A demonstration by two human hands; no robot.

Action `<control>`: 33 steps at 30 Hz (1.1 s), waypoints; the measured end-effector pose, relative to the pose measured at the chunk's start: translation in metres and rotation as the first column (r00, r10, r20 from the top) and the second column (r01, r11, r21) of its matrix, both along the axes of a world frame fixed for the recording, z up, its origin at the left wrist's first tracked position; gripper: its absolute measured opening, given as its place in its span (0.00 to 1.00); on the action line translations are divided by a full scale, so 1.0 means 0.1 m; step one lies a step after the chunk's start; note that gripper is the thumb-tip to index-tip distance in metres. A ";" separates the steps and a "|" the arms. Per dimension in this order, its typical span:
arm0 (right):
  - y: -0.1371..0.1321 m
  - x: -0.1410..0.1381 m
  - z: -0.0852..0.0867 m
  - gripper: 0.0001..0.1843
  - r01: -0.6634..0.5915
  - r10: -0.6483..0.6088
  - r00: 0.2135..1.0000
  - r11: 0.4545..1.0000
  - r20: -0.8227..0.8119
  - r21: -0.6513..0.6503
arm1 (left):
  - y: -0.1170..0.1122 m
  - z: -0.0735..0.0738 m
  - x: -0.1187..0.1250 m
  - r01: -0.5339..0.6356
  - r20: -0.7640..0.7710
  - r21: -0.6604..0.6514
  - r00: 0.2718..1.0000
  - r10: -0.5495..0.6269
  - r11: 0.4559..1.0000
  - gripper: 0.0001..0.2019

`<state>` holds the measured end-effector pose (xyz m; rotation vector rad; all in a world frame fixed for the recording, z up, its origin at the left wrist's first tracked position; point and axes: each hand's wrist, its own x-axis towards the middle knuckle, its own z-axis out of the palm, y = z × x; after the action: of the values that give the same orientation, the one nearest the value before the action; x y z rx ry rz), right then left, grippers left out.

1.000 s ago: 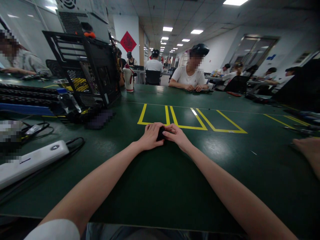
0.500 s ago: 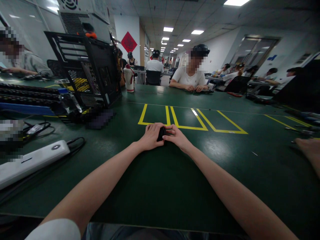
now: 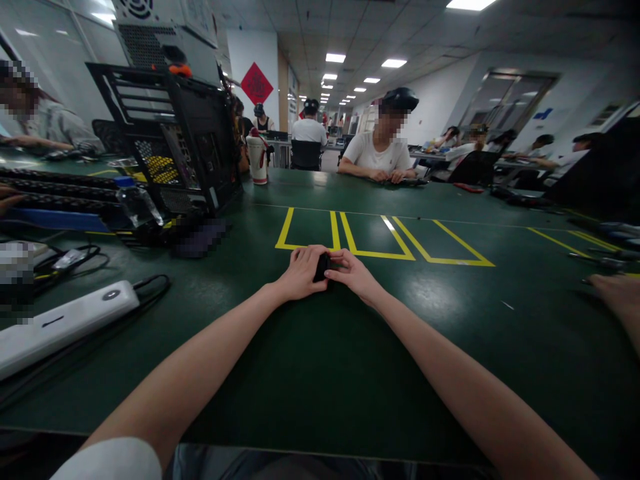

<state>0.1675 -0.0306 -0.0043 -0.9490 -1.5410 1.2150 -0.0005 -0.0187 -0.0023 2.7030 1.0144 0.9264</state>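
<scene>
A small black object [image 3: 323, 267] rests between my two hands, just in front of the yellow tape marks; its kind I cannot make out. My left hand [image 3: 303, 272] wraps over it from the left, fingers across the far side and thumb on the near side. From the right, the fingertips and thumb of my right hand [image 3: 353, 272] pinch its edge. Both hands sit low at the green table [image 3: 310, 373]. Much of the object is hidden by my fingers.
Yellow tape [image 3: 350, 252] outlines boxes beyond my hands. At left are a white power strip [image 3: 70, 321], a water bottle [image 3: 137, 203] and a black computer case [image 3: 185, 140]. A cup [image 3: 259, 159] stands farther back. A co-worker [image 3: 380, 150] sits opposite; another person's hand [image 3: 617, 297] is at right.
My hands and the black object hold the same position. Another person's hand has come into view at the far left edge, and the camera view has shifted very slightly.
</scene>
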 end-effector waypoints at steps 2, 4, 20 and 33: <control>-0.02 -0.01 0.01 0.20 0.005 -0.005 1.000 1.000 0.000 0.018 | -0.01 0.01 0.00 0.001 0.003 -0.006 1.000 -0.001 1.000 0.27; -0.03 -0.03 0.02 0.18 0.021 -0.022 1.000 1.000 -0.008 -0.019 | -0.01 0.01 0.00 0.007 0.004 -0.008 1.000 -0.007 1.000 0.27; -0.02 0.00 0.03 0.20 -0.005 0.005 1.000 1.000 -0.001 -0.016 | 0.01 -0.02 0.01 -0.009 0.001 -0.006 1.000 0.009 1.000 0.27; -0.01 -0.03 -0.02 0.22 0.067 -0.066 0.998 0.990 0.016 -0.121 | -0.02 0.03 -0.01 -0.005 -0.024 0.028 1.000 0.006 1.000 0.27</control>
<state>0.1647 -0.0318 -0.0060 -1.0801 -1.4463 1.2688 -0.0019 -0.0208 0.0011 2.7421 1.0214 0.9174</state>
